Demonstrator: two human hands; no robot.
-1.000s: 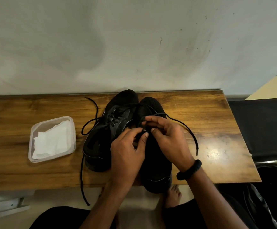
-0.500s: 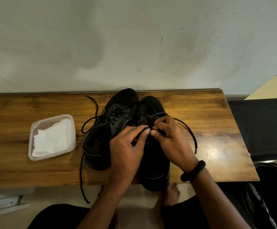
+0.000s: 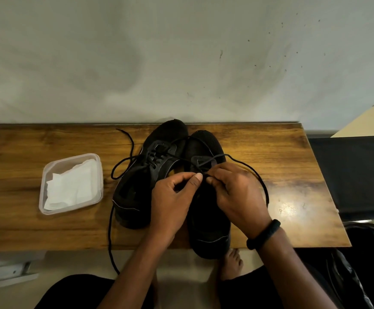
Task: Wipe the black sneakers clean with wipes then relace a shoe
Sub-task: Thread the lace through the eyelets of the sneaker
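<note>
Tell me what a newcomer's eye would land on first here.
Two hands, the left hand and right hand, pinch a black lace over the right sneaker at the wooden bench's middle. At the left sits a clear tub of white wipes.

Two black sneakers are sitting side by side, touching, toes pointing toward the wall. The left sneaker (image 3: 141,186) is lying laced, its lace (image 3: 123,166) looping out and trailing off the near edge. The right sneaker (image 3: 206,219) is overhanging that edge at the heel, its lace (image 3: 257,177) arcing rightward. White wipes (image 3: 70,186) are lying crumpled in a clear tub (image 3: 45,175) well left.
</note>
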